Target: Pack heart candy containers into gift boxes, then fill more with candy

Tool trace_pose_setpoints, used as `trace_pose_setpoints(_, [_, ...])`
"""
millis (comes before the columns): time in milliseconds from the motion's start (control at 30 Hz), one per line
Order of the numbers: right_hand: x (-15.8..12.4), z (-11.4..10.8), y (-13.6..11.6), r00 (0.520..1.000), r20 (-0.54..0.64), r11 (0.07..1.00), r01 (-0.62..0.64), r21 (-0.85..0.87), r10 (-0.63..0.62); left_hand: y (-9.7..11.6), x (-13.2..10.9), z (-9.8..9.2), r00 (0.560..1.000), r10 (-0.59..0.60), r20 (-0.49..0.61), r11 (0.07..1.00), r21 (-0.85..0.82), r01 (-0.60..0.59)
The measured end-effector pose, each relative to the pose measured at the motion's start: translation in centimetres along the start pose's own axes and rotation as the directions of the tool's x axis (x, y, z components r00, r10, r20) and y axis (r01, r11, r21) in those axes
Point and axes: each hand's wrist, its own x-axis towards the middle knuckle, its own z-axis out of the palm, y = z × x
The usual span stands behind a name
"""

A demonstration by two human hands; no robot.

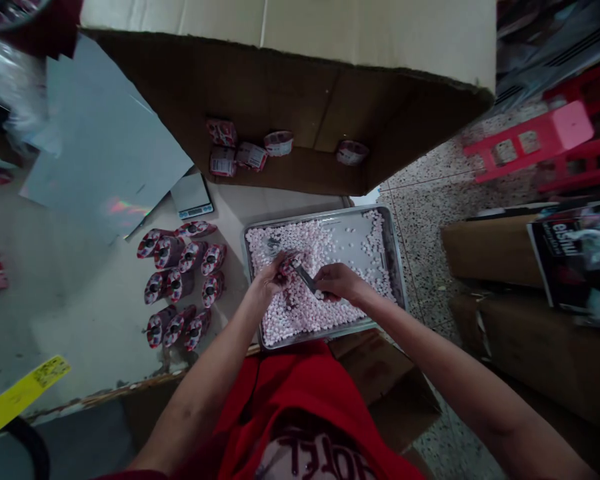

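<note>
Left hand: the left hand [270,276] is closed around a small printed pouch [291,263], held above the pellets in the tray.
Right hand: the right hand [344,283] has its grip closed on a narrow metal scoop [306,277], slanting toward the pouch; whether its tip is inside the mouth cannot be told.
Tray: a shallow metal tray [395,248] lies in front of the person, mostly covered by small pale pink pellets [286,328], with a thinly scattered area toward the upper right. Plenty of pellets remain.
Counter: to the left, on the pale counter [93,280], stands a loose group of about eleven similar pouches [181,285], dark spots on their tops. Whether they are full, empty or sealed is unclear.
Box: beyond the tray, a large cardboard box [305,93] has its open side facing the person; five packs [251,156] show inside, probably set aside as finished.
Scale: a small flat scale [190,190] sits between the group and the box, bearing no pouch.
Progress: seemingly partway; the held pouch looks unfinished, and the standing group is not in the box.
</note>
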Motion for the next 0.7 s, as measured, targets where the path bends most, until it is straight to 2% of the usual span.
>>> trace_pose_setpoints(67, [-1.3, -0.7, 0.8, 0.999, 0.044, 1.000, 0.008, 0.010, -0.008, -0.4, -0.9, -1.1, 0.999, 0.040, -0.014, 0.998, 0.041, -0.039])
trace_pose_setpoints(133, [-2.7, -1.9, 3.0, 0.999, 0.024, 0.999, 0.047, -0.007, -0.047, -0.9, -2.1, -2.8, 0.971, 0.233, -0.054, 0.944, 0.252, -0.213])
trace_pose_setpoints(167, [-3.1, -2.6, 4.4, 0.996, -0.040, 0.996, 0.072, -0.050, -0.074, -1.2, -2.7, -3.8, 0.931, 0.360, -0.066, 0.871, 0.382, -0.310])
trace_pose_setpoints(200, [-3.2, -3.4, 6.0, 0.984, -0.142, 0.988, 0.086, -0.132, -0.105, -1.5, -3.1, -4.7, 0.868, 0.493, -0.063, 0.763, 0.511, -0.397])
trace_pose_setpoints(233, [-2.9, -4.1, 7.5, 0.953, -0.271, 0.966, 0.070, -0.248, -0.138, -1.7, -3.3, -5.4, 0.783, 0.621, -0.034, 0.624, 0.626, -0.468])
trace_pose_setpoints(300, [-1.2, -5.5, 9.9, 0.836, -0.508, 0.865, -0.086, -0.495, -0.208, -2.0, -2.8, -6.2, 0.580, 0.803, 0.135, 0.280, 0.774, -0.568])
trace_pose_setpoints(367, [1.5, -6.5, 11.0, 0.742, -0.609, 0.707, -0.269, -0.654, -0.281, -1.9, -1.2, -6.0, 0.397, 0.825, 0.404, -0.085, 0.782, -0.618])
trace_pose_setpoints(400, [3.0, -6.9, 11.2, 0.724, -0.615, 0.637, -0.319, -0.701, -0.314, -1.8, -0.2, -5.6, 0.325, 0.796, 0.510, -0.220, 0.745, -0.630])
trace_pose_setpoints(433, [4.4, -7.2, 11.1, 0.721, -0.600, 0.583, -0.336, -0.740, -0.346, -1.7, 0.7, -5.1, 0.273, 0.779, 0.565, -0.289, 0.708, -0.644])
trace_pose_setpoints(500, [6.7, -7.2, 10.6, 0.729, -0.550, 0.514, -0.315, -0.798, -0.407, -1.1, 2.5, -4.0, 0.169, 0.812, 0.559, -0.335, 0.682, -0.650])
trace_pose_setpoints(600, [8.5, -5.8, 9.9, 0.766, -0.482, 0.472, -0.266, -0.841, -0.426, 0.1, 4.4, -2.7, 0.020, 0.901, 0.434, -0.331, 0.717, -0.613])
trace_pose_setpoints(633, [8.8, -5.0, 9.7, 0.786, -0.451, 0.465, -0.240, -0.852, -0.422, 0.4, 4.9, -2.2, -0.007, 0.918, 0.397, -0.320, 0.730, -0.604])
trace_pose_setpoints(700, [9.2, -3.0, 9.7, 0.816, -0.400, 0.468, -0.185, -0.864, -0.417, 0.3, 5.8, -1.2, -0.015, 0.933, 0.358, -0.293, 0.739, -0.606])
